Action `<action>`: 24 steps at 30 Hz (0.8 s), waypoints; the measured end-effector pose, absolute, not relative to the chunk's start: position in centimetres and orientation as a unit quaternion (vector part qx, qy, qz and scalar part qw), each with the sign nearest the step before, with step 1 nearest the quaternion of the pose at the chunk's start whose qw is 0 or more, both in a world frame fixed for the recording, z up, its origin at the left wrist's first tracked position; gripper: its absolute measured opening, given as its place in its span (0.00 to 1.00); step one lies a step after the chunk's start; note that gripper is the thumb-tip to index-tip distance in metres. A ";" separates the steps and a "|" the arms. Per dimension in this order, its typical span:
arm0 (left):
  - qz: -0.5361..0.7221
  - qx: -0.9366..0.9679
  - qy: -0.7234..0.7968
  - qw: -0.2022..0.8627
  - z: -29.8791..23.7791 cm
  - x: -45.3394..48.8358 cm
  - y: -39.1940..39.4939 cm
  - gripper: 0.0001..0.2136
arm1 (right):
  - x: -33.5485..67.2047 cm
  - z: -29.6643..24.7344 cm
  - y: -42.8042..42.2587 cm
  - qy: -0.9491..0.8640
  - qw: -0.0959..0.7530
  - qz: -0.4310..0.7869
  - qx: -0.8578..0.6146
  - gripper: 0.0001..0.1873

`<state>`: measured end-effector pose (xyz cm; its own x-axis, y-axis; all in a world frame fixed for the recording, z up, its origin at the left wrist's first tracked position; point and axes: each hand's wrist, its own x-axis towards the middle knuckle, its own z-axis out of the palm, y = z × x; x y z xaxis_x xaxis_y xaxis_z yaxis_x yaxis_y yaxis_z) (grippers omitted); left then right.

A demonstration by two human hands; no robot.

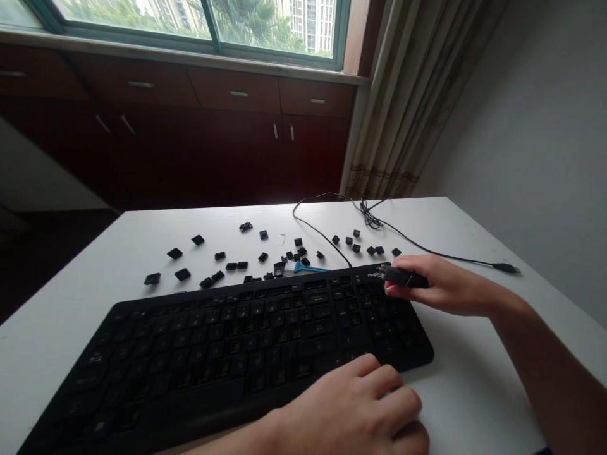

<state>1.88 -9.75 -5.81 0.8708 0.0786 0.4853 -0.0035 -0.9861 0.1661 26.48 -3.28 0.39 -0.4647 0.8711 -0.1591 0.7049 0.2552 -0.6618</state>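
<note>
A black keyboard (199, 404) lies slanted across the white table, with several of its key positions showing bare sockets. Above its top right corner, my right hand (446, 287) grips a small black tool (403, 276) with thin prongs at its tip, which looks like a keycap puller. The prongs point left, close to the printed logo. My left hand (355, 411) is at the keyboard's front edge toward the right, its fingers curled. Its fingertips and whatever they may hold are hidden. Loose black keycaps (175, 253) lie scattered behind the keyboard.
Among the keycaps lies a blue brush (303, 268) with white bristles. A thin bent wire piece (282, 239) is farther back. From the keyboard a black cable (315, 229) runs to a coil, then to a USB plug (506, 268) on the right. Cabinets (190, 151) stand beyond the white table (455, 218).
</note>
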 end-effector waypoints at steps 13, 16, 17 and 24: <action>0.248 0.965 0.012 0.088 -5.8 1.8 -9.7 0.06 | 26.6 0.4 -3.1 -0.784 0.116 0.375 -0.481 0.15; 0.242 0.966 0.010 0.090 -5.8 1.7 -9.7 0.06 | 26.6 0.4 -3.0 -0.790 0.106 0.368 -0.479 0.15; 0.237 0.967 0.010 0.089 -5.8 1.7 -9.7 0.06 | 26.6 0.3 -3.0 -0.790 0.104 0.369 -0.478 0.14; 0.214 0.973 0.010 0.087 -5.5 1.5 -9.8 0.07 | 26.8 0.3 -3.0 -0.789 0.101 0.380 -0.473 0.13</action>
